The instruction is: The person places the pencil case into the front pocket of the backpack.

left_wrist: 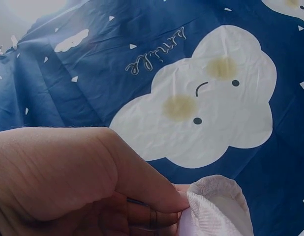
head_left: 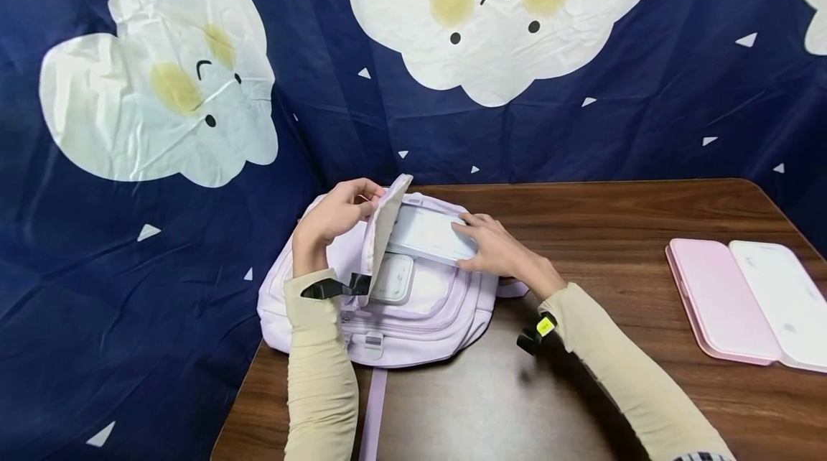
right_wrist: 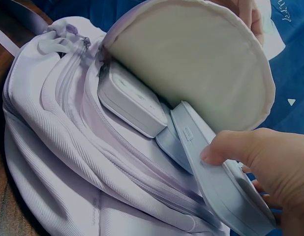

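A pale lilac backpack [head_left: 291,314] lies on the table with its front flap [head_left: 385,231] lifted. My left hand [head_left: 336,213] pinches the flap's edge between thumb and fingers. With my right hand [head_left: 500,245] I grip a flat pale blue case [head_left: 423,231] by its right end, thumb on one long side, fingers on the other. The case is tilted, its far end inside the open pocket. A white rounded box [right_wrist: 132,98] sits in the same pocket, beside another pale blue item [right_wrist: 174,145] partly hidden by the case.
An opened pink case [head_left: 717,303] with a white inner half [head_left: 782,303] lies at the right of the wooden table [head_left: 601,224]. A lilac strap [head_left: 373,411] runs from the backpack toward the front. Behind hangs a dark blue curtain [head_left: 323,52] with clouds.
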{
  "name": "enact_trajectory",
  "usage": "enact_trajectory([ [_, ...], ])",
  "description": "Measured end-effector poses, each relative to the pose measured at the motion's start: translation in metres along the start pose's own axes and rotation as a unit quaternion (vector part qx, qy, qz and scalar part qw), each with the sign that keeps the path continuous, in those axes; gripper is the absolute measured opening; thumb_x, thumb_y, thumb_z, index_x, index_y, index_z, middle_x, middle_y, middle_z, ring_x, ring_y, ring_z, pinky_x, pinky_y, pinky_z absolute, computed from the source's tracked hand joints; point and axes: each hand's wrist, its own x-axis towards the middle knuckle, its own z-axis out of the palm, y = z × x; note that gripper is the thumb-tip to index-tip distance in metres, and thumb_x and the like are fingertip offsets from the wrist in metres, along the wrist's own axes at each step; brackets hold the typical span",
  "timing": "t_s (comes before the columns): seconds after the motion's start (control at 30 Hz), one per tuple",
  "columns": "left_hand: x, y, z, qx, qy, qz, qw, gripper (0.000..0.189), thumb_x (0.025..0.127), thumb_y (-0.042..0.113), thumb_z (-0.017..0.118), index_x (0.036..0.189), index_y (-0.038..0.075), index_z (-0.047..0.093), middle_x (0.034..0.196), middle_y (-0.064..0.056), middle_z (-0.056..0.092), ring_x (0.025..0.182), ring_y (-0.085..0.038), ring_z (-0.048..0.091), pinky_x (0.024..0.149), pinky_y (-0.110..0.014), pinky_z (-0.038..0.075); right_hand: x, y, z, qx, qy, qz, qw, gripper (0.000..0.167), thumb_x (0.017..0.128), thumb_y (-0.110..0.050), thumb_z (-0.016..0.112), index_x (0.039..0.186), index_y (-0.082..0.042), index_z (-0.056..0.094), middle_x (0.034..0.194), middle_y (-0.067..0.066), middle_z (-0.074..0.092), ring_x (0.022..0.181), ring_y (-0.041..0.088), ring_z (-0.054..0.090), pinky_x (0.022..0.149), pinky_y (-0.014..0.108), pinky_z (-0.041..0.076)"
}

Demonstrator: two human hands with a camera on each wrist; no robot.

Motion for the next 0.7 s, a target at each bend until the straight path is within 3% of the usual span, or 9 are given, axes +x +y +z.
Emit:
enact_trajectory([
  [0.37,0.000,0.004,0.001,0.001,0.000,0.002,1.0000,0.023,0.092,0.001,0.051,0.112,-0.004,0.060,0.100,-0.015,0.060,0.080,-0.018,0.055,0.073,-0.028,0.048,0.009,0.001,0.003,-0.001,-0.007,-0.005,1.0000,0.079,0.076,-0.034,0.075,0.143,-0.006,0.043,0.151,0.023,0.032,0.137,0.041,0.030,0.110,0.060,0.025],
  [0.6,0.002,0.005,0.003,0.004,-0.002,0.006,1.0000,0.022,0.092,0.002,0.051,0.112,-0.003,0.061,0.098,-0.015,0.060,0.080,-0.019,0.055,0.077,-0.037,0.050,0.012,0.001,0.003,0.001,-0.003,-0.010,0.9999,0.078,0.077,-0.036,0.073,0.143,-0.007,0.044,0.151,0.022,0.032,0.137,0.041,0.030,0.111,0.059,0.024],
  [0.7,0.003,0.005,0.003,0.006,-0.004,0.009,0.9999,0.022,0.092,0.002,0.052,0.112,-0.003,0.061,0.098,-0.015,0.061,0.080,-0.019,0.056,0.075,-0.033,0.049,0.014,0.001,0.005,0.001,0.003,-0.016,0.9999,0.077,0.077,-0.037,0.073,0.142,-0.007,0.044,0.151,0.021,0.032,0.137,0.041,0.030,0.110,0.059,0.024],
])
